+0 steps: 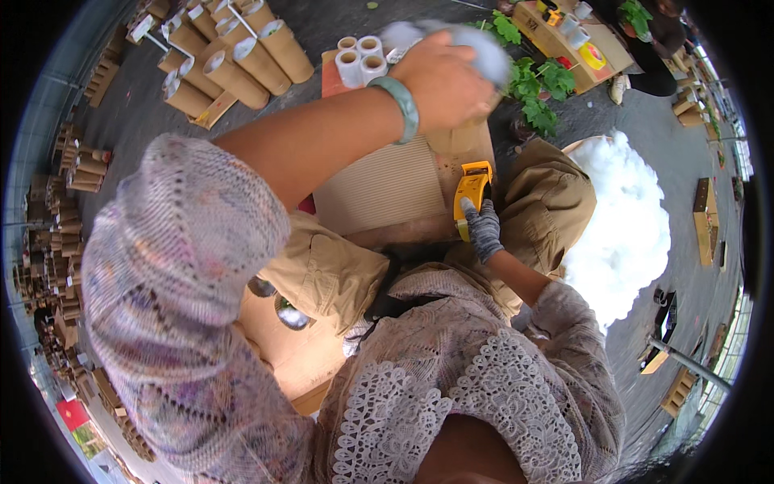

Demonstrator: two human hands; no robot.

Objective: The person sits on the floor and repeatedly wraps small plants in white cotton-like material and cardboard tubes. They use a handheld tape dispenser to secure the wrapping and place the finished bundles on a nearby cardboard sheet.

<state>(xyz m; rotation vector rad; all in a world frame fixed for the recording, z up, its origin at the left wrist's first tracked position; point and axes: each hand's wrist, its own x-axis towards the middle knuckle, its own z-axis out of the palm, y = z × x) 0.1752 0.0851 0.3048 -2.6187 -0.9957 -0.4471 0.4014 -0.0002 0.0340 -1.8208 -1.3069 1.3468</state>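
My left hand (447,88), with a pale green bangle (404,109) at the wrist, reaches across the far part of the cardboard work surface (468,142). Its fingers curl over blurred white material (484,54); whether this is fluff or film I cannot tell. In my right hand (484,233), which wears a grey knitted glove, is a yellow tape dispenser (473,180), held near my right knee. Between my knees lies a corrugated cardboard sheet (384,187). Several small rolls of clear film (370,45) stand upright beyond my left forearm.
White fluffy stuffing (620,230) is heaped to my right. Leafy potted plants (538,91) sit past my right knee. Tall cardboard tubes (242,72) stand at the far left. Beyond the plants are another cardboard work surface (568,45) and a seated person (656,54).
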